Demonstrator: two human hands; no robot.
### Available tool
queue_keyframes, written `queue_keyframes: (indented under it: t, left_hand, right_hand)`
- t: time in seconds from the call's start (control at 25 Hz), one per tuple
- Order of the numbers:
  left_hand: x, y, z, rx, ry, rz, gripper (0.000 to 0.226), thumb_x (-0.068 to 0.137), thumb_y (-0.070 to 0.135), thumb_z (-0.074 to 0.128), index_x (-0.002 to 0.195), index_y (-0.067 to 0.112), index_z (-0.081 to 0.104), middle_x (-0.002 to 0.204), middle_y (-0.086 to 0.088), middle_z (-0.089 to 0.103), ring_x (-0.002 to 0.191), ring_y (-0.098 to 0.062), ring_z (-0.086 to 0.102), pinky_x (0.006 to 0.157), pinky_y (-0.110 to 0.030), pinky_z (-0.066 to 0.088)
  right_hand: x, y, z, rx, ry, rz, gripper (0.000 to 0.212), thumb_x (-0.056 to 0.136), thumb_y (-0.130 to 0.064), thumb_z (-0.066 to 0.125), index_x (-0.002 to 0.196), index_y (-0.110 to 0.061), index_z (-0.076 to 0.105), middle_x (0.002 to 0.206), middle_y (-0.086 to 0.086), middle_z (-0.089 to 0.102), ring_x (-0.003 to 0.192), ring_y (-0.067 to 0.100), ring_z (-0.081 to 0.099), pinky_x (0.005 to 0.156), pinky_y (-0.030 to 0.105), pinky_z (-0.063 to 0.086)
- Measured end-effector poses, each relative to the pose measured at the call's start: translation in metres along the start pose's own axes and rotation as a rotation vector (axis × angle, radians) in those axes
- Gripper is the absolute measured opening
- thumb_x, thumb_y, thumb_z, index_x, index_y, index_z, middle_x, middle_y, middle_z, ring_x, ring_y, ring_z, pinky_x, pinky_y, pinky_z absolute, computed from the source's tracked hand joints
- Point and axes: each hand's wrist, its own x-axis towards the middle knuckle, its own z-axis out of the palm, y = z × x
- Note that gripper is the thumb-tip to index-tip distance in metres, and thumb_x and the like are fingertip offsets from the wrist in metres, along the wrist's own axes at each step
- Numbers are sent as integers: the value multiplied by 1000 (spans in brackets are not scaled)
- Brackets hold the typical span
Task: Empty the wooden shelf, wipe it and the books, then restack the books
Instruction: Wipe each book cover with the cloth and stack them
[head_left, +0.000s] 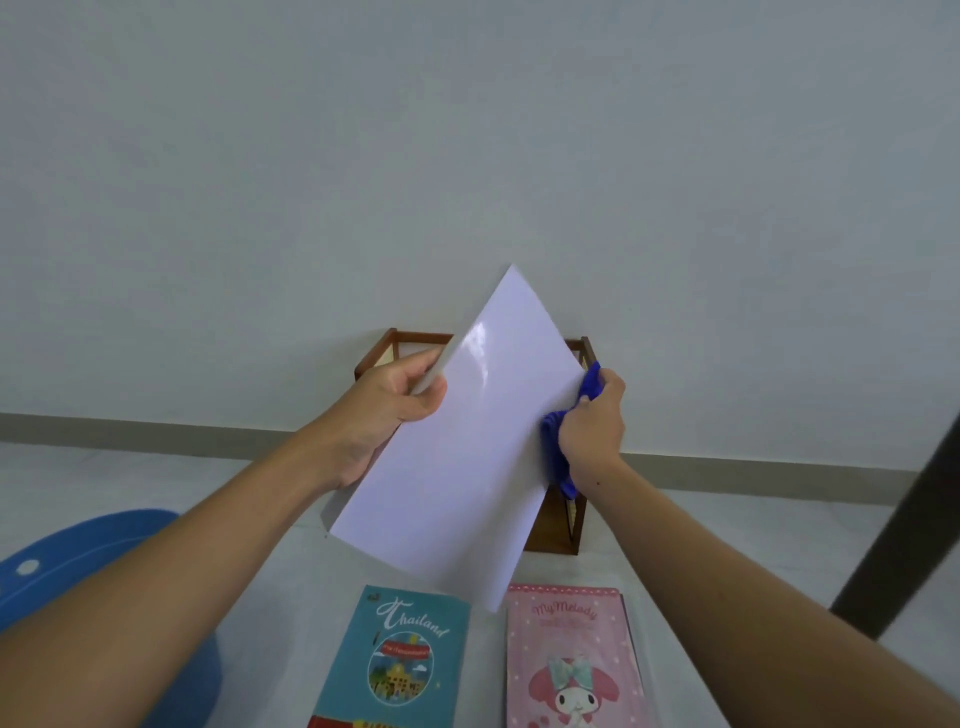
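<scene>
My left hand grips a thin book with a plain glossy white cover by its left edge and holds it tilted in the air. My right hand is closed on a bunched blue cloth pressed against the book's right edge. Behind the book stands the brown wooden shelf against the wall, mostly hidden. On the floor below lie a teal "Thailand" book and a pink "My Melody" book, side by side.
A blue plastic stool or basin sits at the lower left on the pale floor. A dark slanted post crosses the right edge. The white wall with a grey baseboard is close behind the shelf.
</scene>
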Motion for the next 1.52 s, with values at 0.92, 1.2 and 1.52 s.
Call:
queue_keyframes:
  t: [0.92, 1.2, 1.52]
  left_hand:
    - [4, -59, 56, 1151, -196, 158, 42, 98, 37, 46, 135, 21, 35, 94, 2, 61, 72, -10, 55, 59, -21, 42]
    - [6, -98, 44, 758, -456, -302, 79, 91, 54, 49, 152, 27, 6, 157, 0, 25, 131, -15, 44, 107, -32, 37]
    - [3, -207, 55, 110, -151, -778, 38, 96, 38, 50, 122, 11, 54, 126, -13, 61, 110, -28, 62, 95, -46, 51]
  right_hand:
    - [-1, -17, -11, 29, -305, 447, 22, 74, 3, 53, 93, -7, 47, 98, 15, 53, 74, 23, 57, 82, 40, 54]
    - [4, 3, -55, -76, -380, 373, 35, 85, 3, 54, 118, -2, 43, 95, 19, 63, 72, 26, 66, 46, 31, 54]
    - [17, 84, -93, 56, -463, 497, 13, 89, 1, 52, 99, -3, 59, 83, 15, 74, 67, 26, 71, 62, 34, 59]
